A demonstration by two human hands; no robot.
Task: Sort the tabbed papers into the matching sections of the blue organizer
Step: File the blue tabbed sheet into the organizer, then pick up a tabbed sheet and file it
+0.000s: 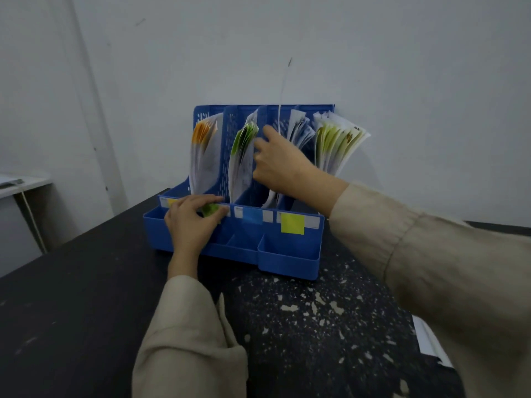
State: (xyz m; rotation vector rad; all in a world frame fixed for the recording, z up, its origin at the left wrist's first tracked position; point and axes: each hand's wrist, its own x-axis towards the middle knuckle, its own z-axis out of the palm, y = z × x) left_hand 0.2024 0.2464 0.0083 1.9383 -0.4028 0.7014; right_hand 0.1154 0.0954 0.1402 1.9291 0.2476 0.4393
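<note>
A blue organizer stands on a dark table against the wall. It has four upright sections. Orange-tabbed papers fill the leftmost, green-tabbed papers the second, blue-tabbed papers the third and yellow-tabbed papers the rightmost. Front labels show a green note, a blue note and a yellow note. My left hand rests on the organizer's front rail by the green note. My right hand reaches into the third section and pinches a thin upright sheet seen edge-on.
The dark table top is flecked with pale chips in front of the organizer. A white sheet or stack lies at the table's right edge under my sleeve. A white desk stands at far left. The grey wall is right behind the organizer.
</note>
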